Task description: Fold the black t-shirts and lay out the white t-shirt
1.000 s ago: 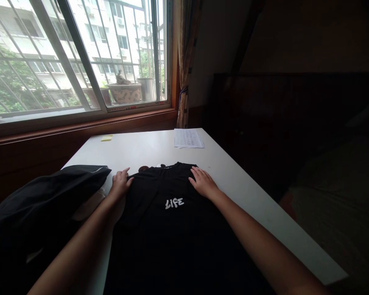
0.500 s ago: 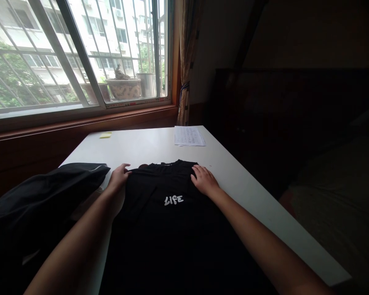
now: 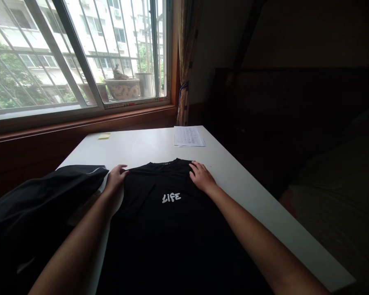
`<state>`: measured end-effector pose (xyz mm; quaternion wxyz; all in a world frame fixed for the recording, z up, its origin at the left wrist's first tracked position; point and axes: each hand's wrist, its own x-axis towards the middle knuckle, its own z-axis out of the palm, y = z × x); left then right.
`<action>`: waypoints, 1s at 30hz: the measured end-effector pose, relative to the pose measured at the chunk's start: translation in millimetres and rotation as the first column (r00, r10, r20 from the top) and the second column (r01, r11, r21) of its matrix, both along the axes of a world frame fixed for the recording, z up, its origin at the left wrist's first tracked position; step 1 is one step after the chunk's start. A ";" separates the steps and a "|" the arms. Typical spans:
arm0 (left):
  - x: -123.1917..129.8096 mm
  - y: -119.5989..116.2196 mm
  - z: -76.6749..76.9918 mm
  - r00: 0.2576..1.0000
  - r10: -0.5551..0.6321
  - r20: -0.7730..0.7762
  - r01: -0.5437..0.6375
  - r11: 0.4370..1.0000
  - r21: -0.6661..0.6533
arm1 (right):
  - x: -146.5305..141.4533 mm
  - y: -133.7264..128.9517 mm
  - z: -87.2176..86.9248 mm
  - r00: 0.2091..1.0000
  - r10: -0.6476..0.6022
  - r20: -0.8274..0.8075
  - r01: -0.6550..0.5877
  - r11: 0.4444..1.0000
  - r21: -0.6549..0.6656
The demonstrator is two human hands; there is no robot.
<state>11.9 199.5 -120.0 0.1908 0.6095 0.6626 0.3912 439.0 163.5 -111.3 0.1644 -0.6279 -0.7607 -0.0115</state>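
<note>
A black T-shirt [image 3: 175, 233] lies spread on the white table [image 3: 141, 143], its collar toward the far end. White lettering on its chest appears upside down from here. My left hand [image 3: 117, 178] is at the shoulder on the left, thumb and forefinger closed on the cloth's edge. At the opposite shoulder, my right hand [image 3: 203, 177] rests on the fabric with its fingers spread. The shirt's lower part runs into dark shadow between my forearms.
Another dark garment [image 3: 43, 200] lies heaped at the left, close to my left forearm. Printed papers [image 3: 189, 136] and a yellow note [image 3: 104, 135] lie at the table's far end. Beyond stand a barred window [image 3: 80, 57] and a tied curtain [image 3: 184, 69].
Both hands and the shirt's top have shifted slightly left in view. The collar lies smoother, and a small brown round patch beside it no longer shows.
</note>
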 end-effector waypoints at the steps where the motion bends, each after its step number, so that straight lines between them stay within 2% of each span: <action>1: 0.0 -0.9 0.0 1.000 0.001 0.006 -0.001 1.000 0.005 | 1.3 -1.9 0.0 1.000 -0.026 -0.005 0.026 0.999 0.020; 7: 0.9 -3.0 1.6 1.000 -0.011 0.025 0.010 1.000 0.018 | 15.7 -16.7 -7.2 0.971 -0.237 0.022 0.235 0.969 0.078; 13: 2.6 -5.3 2.5 0.999 -0.002 0.042 0.000 0.999 0.037 | 15.6 -13.5 -8.6 0.970 -0.235 -0.054 0.238 0.970 0.049; 18: 0.3 -4.7 1.3 0.996 0.061 0.071 -0.065 0.996 0.058 | -0.7 7.4 -4.0 0.964 -0.262 -0.044 0.263 0.964 0.037; 25: -6.2 2.9 -10.7 0.961 0.199 0.192 -0.216 0.974 0.068 | -24.6 50.3 -0.8 0.981 -0.194 -0.001 0.194 0.980 0.039; 30: -8.5 1.8 -17.9 0.934 0.250 0.256 -0.280 0.956 0.090 | -38.8 82.8 3.3 0.987 -0.158 0.036 0.157 0.987 0.026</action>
